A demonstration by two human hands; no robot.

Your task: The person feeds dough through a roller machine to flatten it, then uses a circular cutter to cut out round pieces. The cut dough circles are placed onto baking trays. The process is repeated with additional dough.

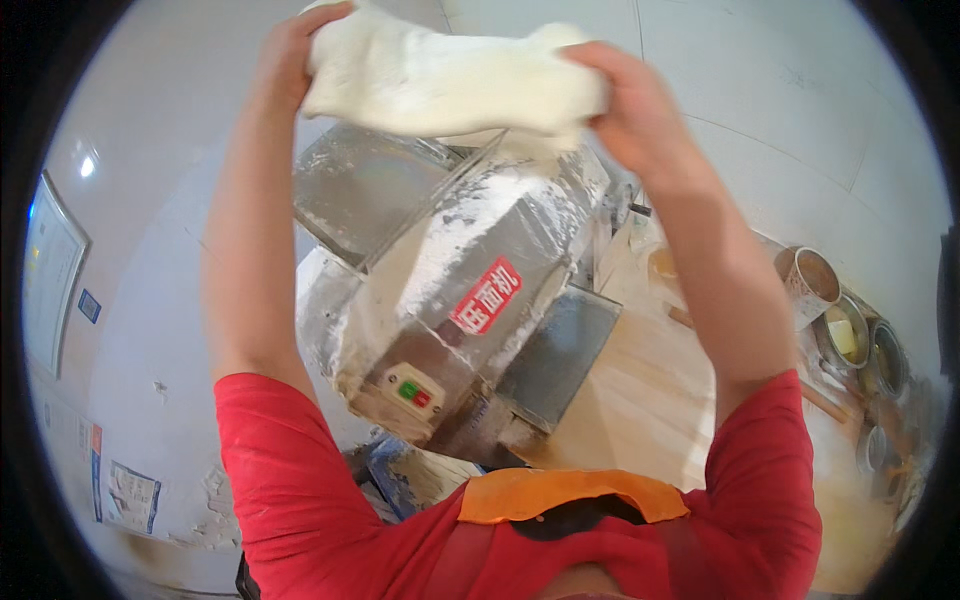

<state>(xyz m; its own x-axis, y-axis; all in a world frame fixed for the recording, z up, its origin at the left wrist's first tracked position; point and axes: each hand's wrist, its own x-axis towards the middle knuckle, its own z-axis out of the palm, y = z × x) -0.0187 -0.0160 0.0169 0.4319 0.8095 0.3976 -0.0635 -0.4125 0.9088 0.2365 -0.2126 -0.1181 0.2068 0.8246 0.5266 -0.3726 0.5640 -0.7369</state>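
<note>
While metal bowls and a round tub crowd the right side of the wooden worktop, a boxy metal machine stands below the dough, which partly hides its far end. Its grey casing is streaked with white powder; the dough is a thick, smooth, pale slab. It spans both hands: the left hand and right hand each curl partly closed around an end.

Arms raised, left hand — right hand too — gripping
</note>
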